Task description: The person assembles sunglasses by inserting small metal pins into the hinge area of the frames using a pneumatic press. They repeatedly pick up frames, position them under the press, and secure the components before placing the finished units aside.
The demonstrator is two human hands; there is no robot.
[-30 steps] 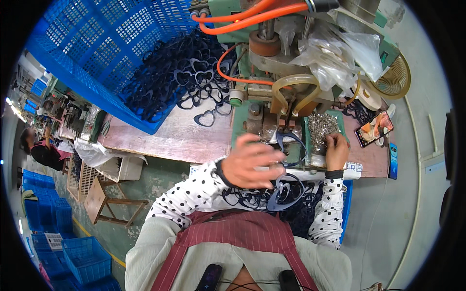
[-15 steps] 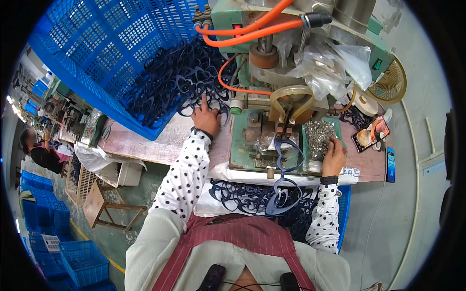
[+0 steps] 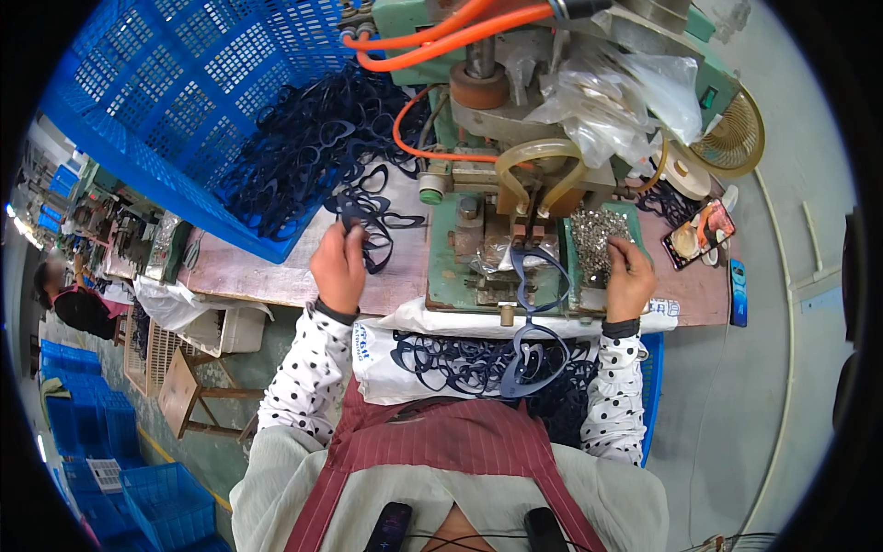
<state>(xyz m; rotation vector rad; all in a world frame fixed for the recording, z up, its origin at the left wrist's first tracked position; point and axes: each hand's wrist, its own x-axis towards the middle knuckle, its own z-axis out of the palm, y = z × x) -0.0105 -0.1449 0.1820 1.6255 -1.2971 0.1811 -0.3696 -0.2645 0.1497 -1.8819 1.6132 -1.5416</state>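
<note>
My left hand (image 3: 338,269) pinches the end of a dark navy looped strap (image 3: 375,241), which trails over the table beside the blue basket. My right hand (image 3: 631,281) has thumb and fingers together at the edge of a heap of small silver metal parts (image 3: 600,237); whether it holds one is hidden. Between my hands, another navy strap (image 3: 533,368) with two wide loops hangs from the jaws of a green press machine (image 3: 446,276). More navy straps (image 3: 451,363) lie below it, near my apron.
A big blue perforated basket (image 3: 175,110) full of navy straps leans at the left. Orange hoses (image 3: 441,41) and clear plastic bags (image 3: 616,101) hang about the machine. A fan (image 3: 731,133) and a phone (image 3: 699,235) are at the right. A wooden stool (image 3: 189,386) stands lower left.
My left hand has drawn back from the basket's mouth toward me, now with a navy strap in its fingers. My right hand stays by the metal parts, its fingers slightly lifted.
</note>
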